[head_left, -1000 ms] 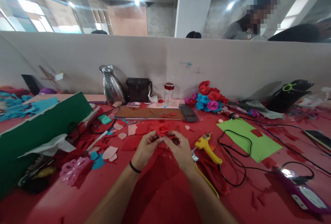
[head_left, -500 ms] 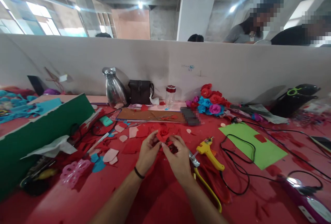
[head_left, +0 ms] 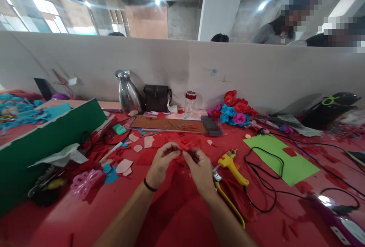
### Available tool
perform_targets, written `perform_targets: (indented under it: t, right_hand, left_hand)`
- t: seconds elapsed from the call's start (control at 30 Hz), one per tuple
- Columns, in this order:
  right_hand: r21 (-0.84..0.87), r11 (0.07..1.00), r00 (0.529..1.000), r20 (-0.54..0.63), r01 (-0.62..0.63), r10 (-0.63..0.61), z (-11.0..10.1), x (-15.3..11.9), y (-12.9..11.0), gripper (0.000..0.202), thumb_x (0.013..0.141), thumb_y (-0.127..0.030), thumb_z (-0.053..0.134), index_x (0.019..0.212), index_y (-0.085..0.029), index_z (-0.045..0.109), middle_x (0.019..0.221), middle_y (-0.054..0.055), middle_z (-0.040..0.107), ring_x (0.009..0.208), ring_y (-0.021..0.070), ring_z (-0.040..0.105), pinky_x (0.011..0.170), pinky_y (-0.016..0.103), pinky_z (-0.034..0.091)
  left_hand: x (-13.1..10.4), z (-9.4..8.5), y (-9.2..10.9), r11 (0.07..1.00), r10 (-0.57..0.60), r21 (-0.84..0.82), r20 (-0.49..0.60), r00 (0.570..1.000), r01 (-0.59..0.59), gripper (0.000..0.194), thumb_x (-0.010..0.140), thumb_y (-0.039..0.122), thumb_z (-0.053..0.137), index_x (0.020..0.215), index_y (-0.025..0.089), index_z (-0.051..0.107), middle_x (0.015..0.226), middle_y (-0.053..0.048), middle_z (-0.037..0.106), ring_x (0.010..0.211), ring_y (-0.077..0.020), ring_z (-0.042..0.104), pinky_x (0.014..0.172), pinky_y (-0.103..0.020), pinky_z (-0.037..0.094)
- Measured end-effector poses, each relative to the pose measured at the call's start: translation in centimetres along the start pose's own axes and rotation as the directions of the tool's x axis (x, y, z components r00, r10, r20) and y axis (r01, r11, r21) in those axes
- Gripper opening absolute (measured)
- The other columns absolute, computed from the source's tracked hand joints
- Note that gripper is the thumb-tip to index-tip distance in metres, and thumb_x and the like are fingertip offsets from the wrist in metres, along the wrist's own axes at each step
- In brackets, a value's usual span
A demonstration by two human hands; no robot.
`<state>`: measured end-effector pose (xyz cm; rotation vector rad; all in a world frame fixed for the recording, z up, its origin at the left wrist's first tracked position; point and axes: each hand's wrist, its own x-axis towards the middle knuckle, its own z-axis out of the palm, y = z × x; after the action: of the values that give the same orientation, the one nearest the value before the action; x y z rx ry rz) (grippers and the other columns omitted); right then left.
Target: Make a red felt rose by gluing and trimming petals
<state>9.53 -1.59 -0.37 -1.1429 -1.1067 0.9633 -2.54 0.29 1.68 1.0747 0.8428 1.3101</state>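
Observation:
A red paper flower [head_left: 185, 143] is held between both hands above the red tabletop, its petals curled around a rolled centre. My left hand [head_left: 164, 162], with a black band at the wrist, pinches its left side. From the right, the thumb and fingers of my right hand [head_left: 199, 165] close on its base. The flower's underside is partly hidden by the fingers. Right of my right hand lie a yellow glue gun [head_left: 231, 167] and pliers [head_left: 218, 176] with red and yellow handles. Loose pink petals [head_left: 124, 166] and red scraps are scattered left of my left hand.
Finished flowers [head_left: 238, 108], a lidded glass jar [head_left: 190, 103], a brown bag [head_left: 156, 98] and a metal jug [head_left: 127, 93] stand along the partition. A green board [head_left: 57, 146] rises at left. Black cord [head_left: 264, 190] loops past a light-green sheet [head_left: 285, 163]. People are beyond the partition.
The flower has tipped and risen slightly, and my fingers have shifted around its base. My whole view has moved a little, sliding the table's items slightly right.

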Motion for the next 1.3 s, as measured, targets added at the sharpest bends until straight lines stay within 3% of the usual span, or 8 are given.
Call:
perform_targets:
  t: [0.17,0.37,0.6,0.8,1.03,1.17,1.3]
  right_hand:
    - [0.009,1.0,0.999,0.034,0.002,-0.002,0.2,-0.1,0.3,0.02,0.076,-0.031,0.061,0.09,-0.017,0.065,0.084,0.005,0.072,0.076,0.0195,0.065,0.075,0.033,0.051]
    - [-0.093,0.993,0.997,0.029,0.071,-0.069,0.3,-0.4,0.4,0.015,0.078,-0.028,0.06,0.09,-0.02,0.065,0.088,0.005,0.073,0.081,0.0198,0.067,0.075,0.033,0.051]
    - [-0.208,0.969,0.99,-0.026,0.133,-0.141,0.2,-0.6,0.6,0.013,0.078,-0.027,0.06,0.089,-0.023,0.067,0.086,0.004,0.073,0.08,0.0204,0.067,0.072,0.032,0.051]
    - [-0.217,0.967,0.99,-0.019,0.131,-0.138,0.3,-0.7,0.5,0.014,0.079,-0.026,0.058,0.088,-0.023,0.067,0.084,0.003,0.073,0.079,0.0201,0.066,0.072,0.032,0.051]
    - [-0.194,0.973,0.991,-0.027,0.122,-0.13,0.3,-0.8,0.8,0.014,0.078,-0.028,0.06,0.089,-0.022,0.066,0.086,0.003,0.073,0.08,0.0199,0.066,0.074,0.032,0.051]
    - [-0.169,0.979,0.993,-0.033,0.109,-0.116,0.3,-0.7,0.6,0.012,0.078,-0.028,0.06,0.088,-0.022,0.064,0.085,0.003,0.072,0.079,0.0196,0.066,0.072,0.031,0.051]
    - [-0.094,0.991,0.995,-0.04,0.091,-0.095,0.3,-0.7,0.5,0.018,0.078,-0.031,0.061,0.094,-0.021,0.061,0.086,0.004,0.072,0.079,0.0199,0.068,0.072,0.031,0.053]
  left_hand:
    - [0.2,-0.1,-0.5,0.984,-0.128,-0.128,-0.015,0.992,0.125,0.007,0.062,0.018,0.067,0.065,0.017,0.061,0.064,0.001,0.057,0.064,-0.0125,0.052,0.064,-0.024,0.042]
    - [0.4,-0.3,-0.6,0.969,-0.159,-0.192,-0.001,0.987,0.156,0.005,0.06,0.016,0.065,0.059,0.017,0.059,0.062,0.0,0.057,0.061,-0.012,0.051,0.064,-0.023,0.043]
    - [0.4,-0.4,0.5,0.918,-0.266,-0.317,-0.051,0.963,0.237,0.018,0.068,0.034,0.066,0.062,0.017,0.061,0.065,-0.001,0.06,0.063,-0.0141,0.054,0.061,-0.026,0.045]
    - [0.1,-0.7,0.8,0.968,-0.154,-0.212,-0.07,0.986,0.136,0.007,0.059,0.018,0.07,0.058,0.016,0.063,0.07,0.0,0.06,0.066,-0.0119,0.053,0.065,-0.023,0.043]
    - [0.6,-0.9,0.5,0.93,-0.234,-0.305,-0.055,0.971,0.207,0.005,0.061,0.021,0.064,0.06,0.017,0.063,0.064,0.001,0.06,0.061,-0.0124,0.053,0.06,-0.024,0.043]
    - [0.5,-0.6,0.2,0.948,-0.202,-0.254,-0.005,0.979,0.195,0.014,0.055,0.01,0.065,0.067,0.017,0.068,0.065,0.001,0.064,0.062,-0.0121,0.056,0.063,-0.023,0.043]
    - [0.3,-0.4,-0.3,0.925,-0.286,-0.249,0.036,0.957,0.286,0.015,0.052,0.007,0.071,0.064,0.015,0.07,0.063,0.0,0.068,0.064,-0.013,0.06,0.069,-0.025,0.045]
